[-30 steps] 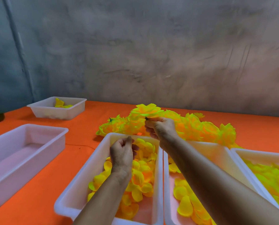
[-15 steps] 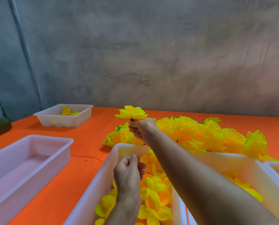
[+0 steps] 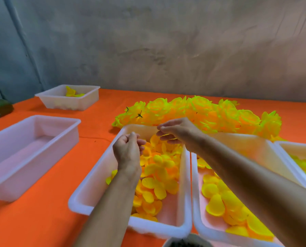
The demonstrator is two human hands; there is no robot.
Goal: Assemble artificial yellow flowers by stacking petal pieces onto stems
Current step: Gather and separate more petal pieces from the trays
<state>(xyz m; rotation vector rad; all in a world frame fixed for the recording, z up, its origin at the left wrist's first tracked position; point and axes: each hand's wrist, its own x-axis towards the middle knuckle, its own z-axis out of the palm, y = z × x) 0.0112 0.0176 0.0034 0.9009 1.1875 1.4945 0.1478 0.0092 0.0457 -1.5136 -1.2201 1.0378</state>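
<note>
Rough grey plaster wall point(image 3: 166, 50); orange-covered table point(image 3: 41, 220).

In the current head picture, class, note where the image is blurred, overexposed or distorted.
Head view: right hand is motion-smeared; the finished flower pile glows overexposed, petal detail washed out; wide-angle lens bends the tray rims; the wall stays evenly lit.

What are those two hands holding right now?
Right hand: nothing, fingers loosely open. Left hand: fingers curled; whether it pinches something is hidden.
</note>
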